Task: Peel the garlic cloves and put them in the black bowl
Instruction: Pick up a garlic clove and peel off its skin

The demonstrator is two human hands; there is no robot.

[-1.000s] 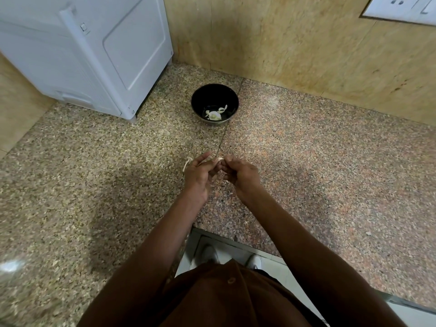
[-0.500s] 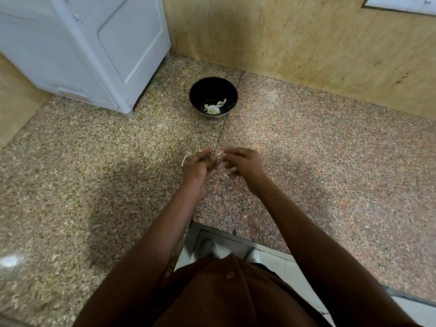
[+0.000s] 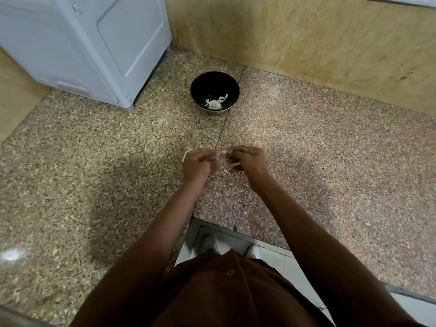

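The black bowl (image 3: 197,89) stands on the speckled stone counter near the back wall, with a few pale peeled garlic pieces (image 3: 213,105) in its bottom. In front of it, my left hand (image 3: 197,165) is curled around a garlic clove that its fingers mostly hide. My right hand (image 3: 247,161) is just to its right, with a narrow gap between the two. Its fingertips pinch a small pale bit of garlic skin (image 3: 223,151). A curled strip of peel (image 3: 186,154) lies on the counter by my left hand, and small flakes (image 3: 224,171) lie under the hands.
A white appliance (image 3: 94,43) stands at the back left, close to the bowl. A tan wall (image 3: 306,43) runs behind the counter. The counter's front edge (image 3: 236,228) is near my body, with the floor and my shoes below it.
My hands, pressed together a second ago, have drawn slightly apart, the right one pulling away to the right. The bowl and the peel strip have stayed put.
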